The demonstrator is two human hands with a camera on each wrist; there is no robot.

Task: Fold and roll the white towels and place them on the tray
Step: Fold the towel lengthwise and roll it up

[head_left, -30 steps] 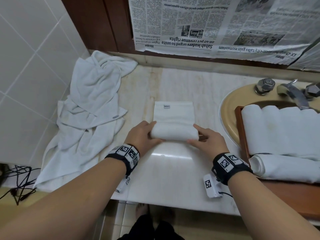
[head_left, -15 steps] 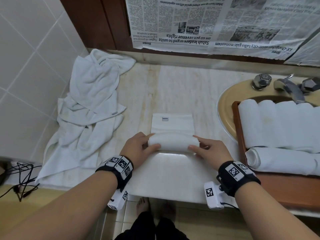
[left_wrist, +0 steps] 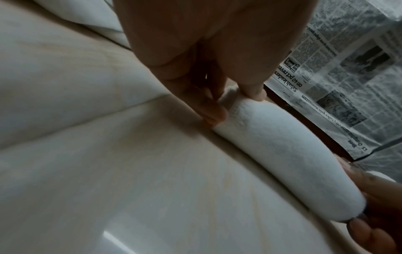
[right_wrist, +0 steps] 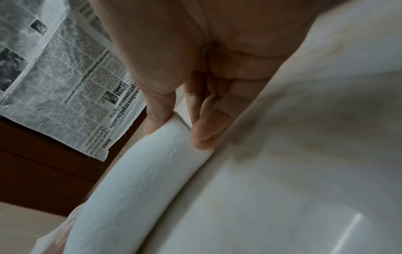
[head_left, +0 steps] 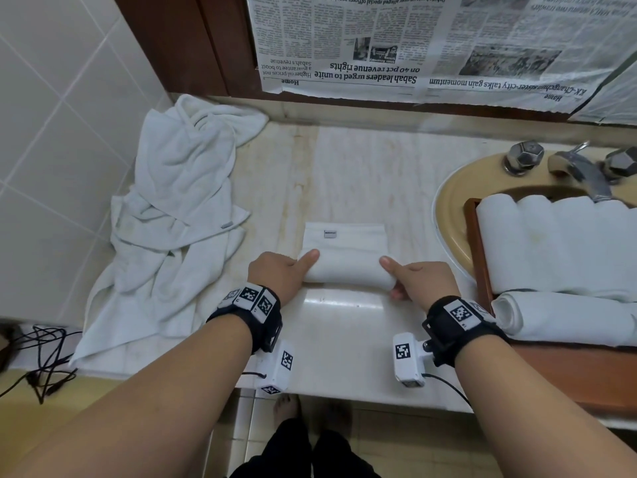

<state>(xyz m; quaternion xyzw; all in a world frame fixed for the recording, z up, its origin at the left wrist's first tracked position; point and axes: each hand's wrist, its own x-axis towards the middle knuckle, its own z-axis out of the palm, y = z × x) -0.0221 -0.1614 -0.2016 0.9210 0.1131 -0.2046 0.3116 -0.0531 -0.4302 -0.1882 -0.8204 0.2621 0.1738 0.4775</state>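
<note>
Head view, centre of frame: a white towel [head_left: 345, 260] lies on the pale marble counter [head_left: 344, 326], half rolled. The rolled part sits nearest the person; a flat strip w/ a small grey tag [head_left: 330, 233] lies beyond it, toward the top of the frame.

Left hand [head_left: 279, 276] grips the roll's left end: thumb lies across the top, fingers curl in at the end & underneath, as the left wrist view shows. Right hand [head_left: 418, 279] grips the right end the same way, thumb on top pointing inward, fingers tucked round the end against the counter. Both hands are closed on the roll, not flat. Each wrist has a black strap w/ square code markers & a small white camera box.

Right side of frame: a brown wooden tray [head_left: 477, 250] rests over the yellowish sink [head_left: 448, 201]. It holds rolled white towels [head_left: 551, 243] packed side by side, plus one more roll [head_left: 565, 317] lying crosswise at the near end. Taps [head_left: 572, 163] sit at the sink's far rim, upper right.

Left of frame: a loose heap of white towels [head_left: 172, 215] spreads over the counter against the tiled wall [head_left: 51, 132]. Newspaper [head_left: 431, 43] is hung upside down over the top of the frame. Black cables [head_left: 38, 357] at lower left, bare feet at bottom centre.
</note>
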